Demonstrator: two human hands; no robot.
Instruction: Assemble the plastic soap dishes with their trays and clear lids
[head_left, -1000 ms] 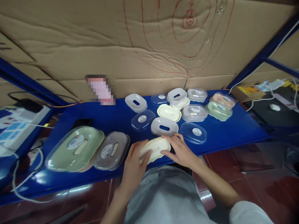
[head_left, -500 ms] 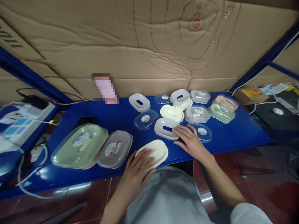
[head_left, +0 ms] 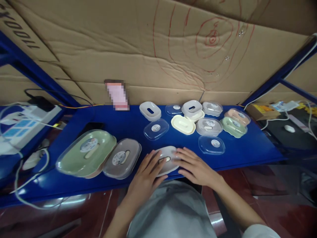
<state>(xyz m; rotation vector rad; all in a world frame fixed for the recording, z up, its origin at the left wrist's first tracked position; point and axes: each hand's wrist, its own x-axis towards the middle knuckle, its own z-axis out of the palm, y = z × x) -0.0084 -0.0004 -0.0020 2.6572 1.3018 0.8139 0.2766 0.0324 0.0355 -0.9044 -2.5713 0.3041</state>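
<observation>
At the table's front edge, a grey oval soap dish tray [head_left: 165,169] with a slot sits over a cream base, whose raised ridge shows through the slot. My left hand [head_left: 146,172] holds its left side, fingers over the rim and thumb near the front. On the right side, my right hand [head_left: 194,165] grips the rim with fingers stretched over it. Fingertips hide parts of both ends. To the left lies a grey soap dish [head_left: 123,157] under a clear lid, beside a larger green lidded dish [head_left: 86,153].
Beyond my hands lie loose clear lids [head_left: 156,129], a cream base [head_left: 183,125], a grey tray [head_left: 150,111] and several lidded dishes [head_left: 209,126]. A phone [head_left: 117,95] leans against the cardboard wall [head_left: 119,46]. Cables and a power strip [head_left: 27,129] are at the left.
My right hand has brought the slotted grey tray left and toward me onto the cream base. My left hand stays at the base. The view has shifted slightly.
</observation>
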